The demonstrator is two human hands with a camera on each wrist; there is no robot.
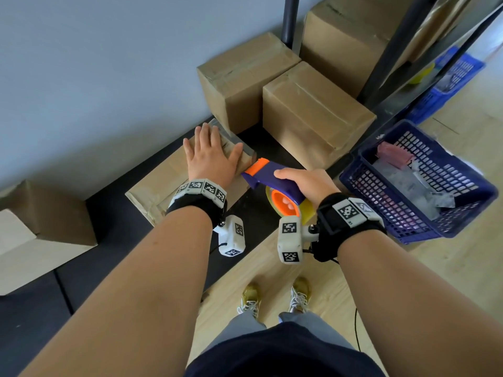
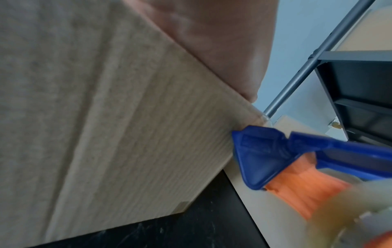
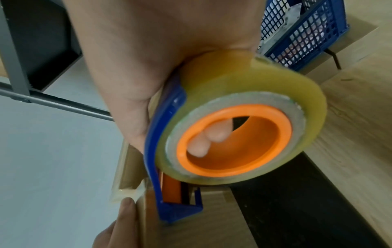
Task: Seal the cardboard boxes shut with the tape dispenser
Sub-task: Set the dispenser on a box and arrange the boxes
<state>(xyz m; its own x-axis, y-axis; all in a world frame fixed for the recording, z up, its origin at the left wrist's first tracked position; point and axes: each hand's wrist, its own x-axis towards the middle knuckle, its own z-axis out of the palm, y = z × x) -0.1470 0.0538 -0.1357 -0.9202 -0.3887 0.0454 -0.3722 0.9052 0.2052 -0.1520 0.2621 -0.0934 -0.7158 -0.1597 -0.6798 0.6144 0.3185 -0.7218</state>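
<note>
A brown cardboard box (image 1: pixel 160 183) lies on the black platform in front of me. My left hand (image 1: pixel 209 153) presses flat on its top, fingers spread and straight. My right hand (image 1: pixel 307 183) grips the blue and orange tape dispenser (image 1: pixel 275 180), fingers curled through the orange core (image 3: pixel 233 146) of the clear tape roll (image 3: pixel 244 94). The dispenser's blue nose (image 2: pixel 258 156) touches the box's side (image 2: pixel 127 134) just below the top edge, beside my left thumb (image 3: pixel 125 216).
Three more cardboard boxes (image 1: pixel 313 115) stand at the back by a dark metal shelf post (image 1: pixel 290 20). A blue plastic basket (image 1: pixel 424 180) with packets sits at the right. Another box (image 1: pixel 46 219) is at the left. My feet (image 1: pixel 275 297) stand on the wood floor.
</note>
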